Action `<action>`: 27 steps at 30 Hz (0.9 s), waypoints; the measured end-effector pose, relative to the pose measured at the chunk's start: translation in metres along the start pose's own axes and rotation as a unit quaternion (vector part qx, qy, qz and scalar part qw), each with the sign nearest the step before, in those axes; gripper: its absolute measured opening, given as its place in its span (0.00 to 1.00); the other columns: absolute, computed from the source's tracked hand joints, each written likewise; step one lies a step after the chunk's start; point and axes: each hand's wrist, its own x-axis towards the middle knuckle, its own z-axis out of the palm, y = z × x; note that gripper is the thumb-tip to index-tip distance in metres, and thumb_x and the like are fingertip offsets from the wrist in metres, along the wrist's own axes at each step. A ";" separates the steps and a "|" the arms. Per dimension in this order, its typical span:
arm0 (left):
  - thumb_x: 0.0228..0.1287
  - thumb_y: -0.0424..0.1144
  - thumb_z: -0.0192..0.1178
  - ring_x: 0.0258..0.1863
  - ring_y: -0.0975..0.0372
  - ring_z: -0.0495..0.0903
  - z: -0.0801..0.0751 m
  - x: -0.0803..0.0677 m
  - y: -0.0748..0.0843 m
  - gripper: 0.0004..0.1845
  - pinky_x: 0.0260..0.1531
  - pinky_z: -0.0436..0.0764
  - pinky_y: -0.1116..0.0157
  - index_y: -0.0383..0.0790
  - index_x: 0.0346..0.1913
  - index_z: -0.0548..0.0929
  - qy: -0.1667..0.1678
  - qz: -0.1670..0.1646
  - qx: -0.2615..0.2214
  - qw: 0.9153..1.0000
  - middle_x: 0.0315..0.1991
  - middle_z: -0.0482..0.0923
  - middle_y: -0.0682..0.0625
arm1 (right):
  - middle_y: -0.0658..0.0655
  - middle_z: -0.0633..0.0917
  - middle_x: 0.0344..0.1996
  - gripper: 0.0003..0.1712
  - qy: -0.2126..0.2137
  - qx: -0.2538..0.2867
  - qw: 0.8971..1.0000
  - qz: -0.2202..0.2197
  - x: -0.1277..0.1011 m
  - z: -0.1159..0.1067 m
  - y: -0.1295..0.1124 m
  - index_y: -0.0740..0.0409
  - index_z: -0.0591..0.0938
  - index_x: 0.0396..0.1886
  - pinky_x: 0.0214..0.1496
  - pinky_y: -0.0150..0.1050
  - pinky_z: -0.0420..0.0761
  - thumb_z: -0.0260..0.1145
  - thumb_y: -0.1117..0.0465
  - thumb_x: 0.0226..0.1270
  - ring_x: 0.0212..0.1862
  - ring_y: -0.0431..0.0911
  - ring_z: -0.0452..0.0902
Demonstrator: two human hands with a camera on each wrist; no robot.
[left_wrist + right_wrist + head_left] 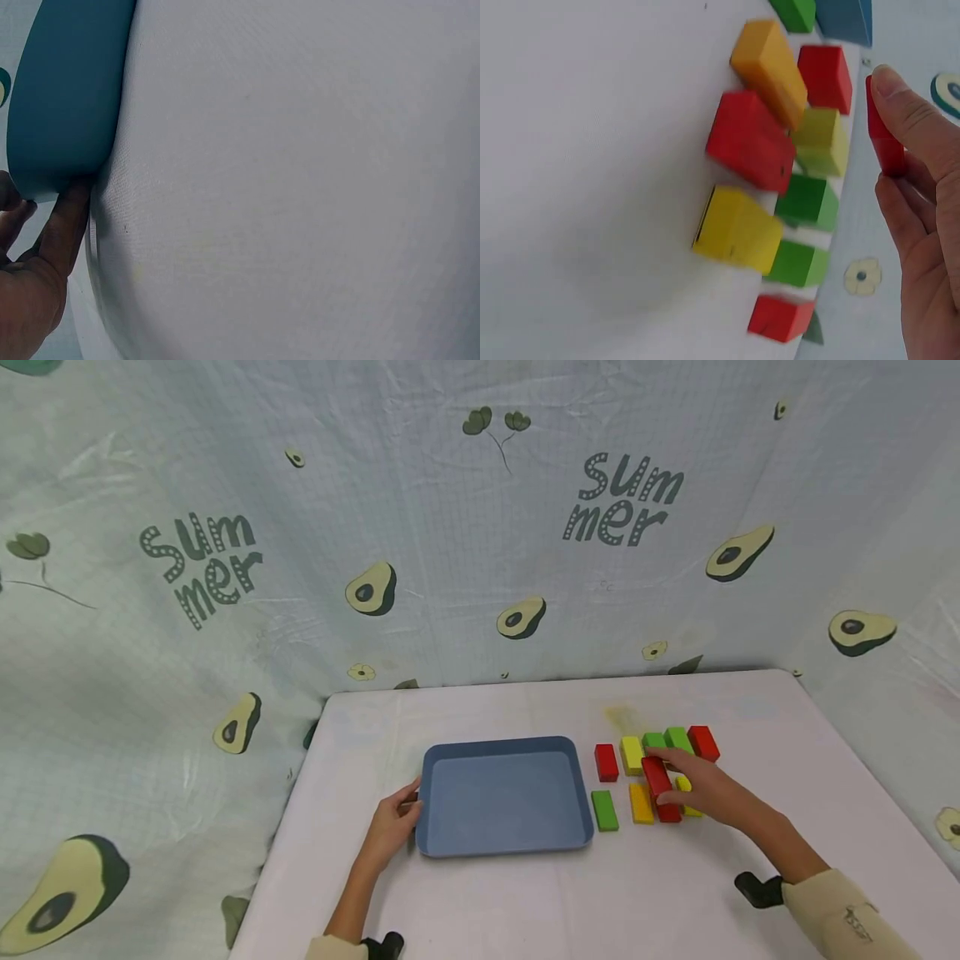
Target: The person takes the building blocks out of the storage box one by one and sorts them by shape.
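My right hand (pixel 708 789) pinches a red block (pixel 887 146) between thumb and fingers, raised over the group of blocks at the right of the table. Below it, another red block (pixel 750 139) rests on the cloth between an orange-yellow block (pixel 641 803) and a yellow block (pixel 739 229) partly hidden by the hand in the head view. At the left side of a blue-grey tray (pixel 504 797), my left hand (pixel 390 827) touches the outer wall with extended fingers and thumb. Bare tray floor shows inside the rim.
A green block (pixel 604 811) lies close to the tray's right edge. Behind stand a red block (pixel 607 762), a yellow block (pixel 632 756), two green blocks (pixel 678 739) and another red block (pixel 703 742). A patterned curtain (pixel 450 527) hangs behind the white-covered table (pixel 517 910).
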 end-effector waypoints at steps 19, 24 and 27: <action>0.65 0.28 0.54 0.46 0.51 0.78 0.001 0.003 -0.015 0.24 0.35 0.77 0.66 0.33 0.64 0.70 0.020 -0.007 0.028 0.999 0.48 0.76 0.37 | 0.74 0.67 0.60 0.44 0.017 -0.017 0.998 0.059 -0.036 -0.020 0.070 0.66 0.65 0.66 0.48 0.55 0.75 0.75 0.59 0.51 0.56 0.69 0.67; 0.65 0.28 0.54 0.45 0.51 0.78 0.002 0.002 -0.011 0.24 0.33 0.77 0.67 0.34 0.65 0.70 0.019 -0.006 0.022 1.000 0.48 0.76 0.37 | 0.74 0.67 0.60 0.44 0.005 -0.012 0.998 0.066 -0.038 -0.018 0.073 0.68 0.65 0.65 0.49 0.55 0.74 0.75 0.59 0.50 0.57 0.69 0.66; 0.66 0.28 0.54 0.45 0.50 0.78 0.003 0.002 -0.009 0.24 0.33 0.76 0.68 0.33 0.65 0.69 0.014 -0.002 0.018 1.000 0.49 0.76 0.36 | 0.75 0.67 0.59 0.44 0.000 -0.010 0.997 0.074 -0.039 -0.016 0.074 0.70 0.65 0.64 0.49 0.56 0.74 0.75 0.60 0.50 0.57 0.69 0.66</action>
